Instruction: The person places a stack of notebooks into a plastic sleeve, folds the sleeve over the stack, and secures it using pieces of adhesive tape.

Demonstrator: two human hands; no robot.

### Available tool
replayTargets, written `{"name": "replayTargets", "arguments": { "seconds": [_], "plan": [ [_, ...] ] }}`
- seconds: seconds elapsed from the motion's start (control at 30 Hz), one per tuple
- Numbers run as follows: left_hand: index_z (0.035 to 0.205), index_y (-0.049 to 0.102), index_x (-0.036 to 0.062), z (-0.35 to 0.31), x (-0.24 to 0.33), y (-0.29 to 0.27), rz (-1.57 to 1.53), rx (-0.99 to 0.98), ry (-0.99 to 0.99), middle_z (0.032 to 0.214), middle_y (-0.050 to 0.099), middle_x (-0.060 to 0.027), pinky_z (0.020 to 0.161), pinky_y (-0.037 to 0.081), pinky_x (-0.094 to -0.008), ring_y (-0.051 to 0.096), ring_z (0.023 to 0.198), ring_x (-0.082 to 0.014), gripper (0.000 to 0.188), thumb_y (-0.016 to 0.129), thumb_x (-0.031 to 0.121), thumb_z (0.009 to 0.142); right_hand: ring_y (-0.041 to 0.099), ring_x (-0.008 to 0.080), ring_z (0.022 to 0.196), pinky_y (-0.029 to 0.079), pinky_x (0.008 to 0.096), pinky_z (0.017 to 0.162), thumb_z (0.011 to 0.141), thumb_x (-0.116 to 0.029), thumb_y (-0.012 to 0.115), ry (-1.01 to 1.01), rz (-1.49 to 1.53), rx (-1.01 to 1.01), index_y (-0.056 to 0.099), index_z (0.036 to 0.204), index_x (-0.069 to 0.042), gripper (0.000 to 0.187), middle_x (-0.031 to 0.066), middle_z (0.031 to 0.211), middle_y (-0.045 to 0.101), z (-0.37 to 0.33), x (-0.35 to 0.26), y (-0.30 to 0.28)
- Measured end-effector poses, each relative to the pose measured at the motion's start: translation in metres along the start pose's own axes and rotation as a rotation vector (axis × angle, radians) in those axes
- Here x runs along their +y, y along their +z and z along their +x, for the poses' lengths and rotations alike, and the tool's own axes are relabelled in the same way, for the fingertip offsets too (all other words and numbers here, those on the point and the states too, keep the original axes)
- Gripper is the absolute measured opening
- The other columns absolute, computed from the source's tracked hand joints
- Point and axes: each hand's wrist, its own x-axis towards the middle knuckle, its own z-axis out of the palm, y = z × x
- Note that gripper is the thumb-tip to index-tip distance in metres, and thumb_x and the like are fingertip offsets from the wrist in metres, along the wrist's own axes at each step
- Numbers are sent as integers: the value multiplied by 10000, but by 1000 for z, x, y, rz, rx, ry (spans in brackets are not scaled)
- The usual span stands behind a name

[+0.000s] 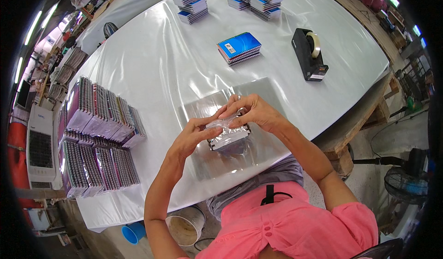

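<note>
Close in front of me stands a small bundle [230, 141] with spiral binding showing at its edges, probably notebooks, partly wrapped in clear plastic film. My left hand [199, 132] pinches the film along the bundle's top from the left. From the right, my right hand [254, 111] has its fingers bent over the same film, close to the left fingertips. Underneath lie flat clear plastic sheets [200, 162] on the white-covered table [157, 74]. Beyond my hands sits a short stack of blue-covered spiral notebooks [239, 46]. The fingers hide part of the bundle.
A black tape dispenser [308, 58] with a roll of tape stands at the right. Wrapped spiral notebooks [99, 143] fill the left side in rows. Taller notebook stacks [189, 3] rise at the far edge. Below the table are a blue bucket [133, 232] and a whitish bucket [187, 226].
</note>
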Motion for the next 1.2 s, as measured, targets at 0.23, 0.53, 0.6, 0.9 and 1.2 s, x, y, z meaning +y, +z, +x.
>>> {"name": "replayTargets", "arguments": {
  "seconds": [0.23,0.53,0.6,0.9,1.2],
  "plan": [
    [1347,550,94,-6,13,-1,168,3,-40,1185,631,-110,1006,362,-307,526,1162,-178,633,737,354,801,590,192,1080,479,285,804,695,52,741,-49,-24,-13,766,886,-52,219,16,873,555,-4,0,3],
    [1344,549,198,-25,28,13,1270,123,345,1411,504,15,1079,265,-636,267,1393,-431,620,714,415,787,527,126,906,419,262,787,680,46,744,-167,-216,33,775,878,-94,245,-3,917,556,-9,5,5],
    [1388,490,201,-34,35,16,1285,80,342,1463,435,6,1090,226,-642,203,1417,-420,712,730,423,755,528,123,938,424,285,840,692,24,744,-146,-250,33,773,872,-92,216,-5,911,549,-10,2,6],
    [1437,411,186,-48,34,30,1522,140,428,1495,391,36,1120,171,-626,168,1442,-378,843,772,406,707,483,255,1159,323,478,1030,720,-207,777,-459,-1082,-200,679,1158,-188,450,66,1295,540,-36,-20,-5],
    [1395,460,115,-46,33,36,1549,85,530,1450,450,6,1141,197,-570,320,1399,-287,711,743,288,765,445,250,1239,294,497,1076,710,-206,778,-634,-1184,88,691,1120,-192,419,23,1314,552,-62,1,-7]
  ]
}}
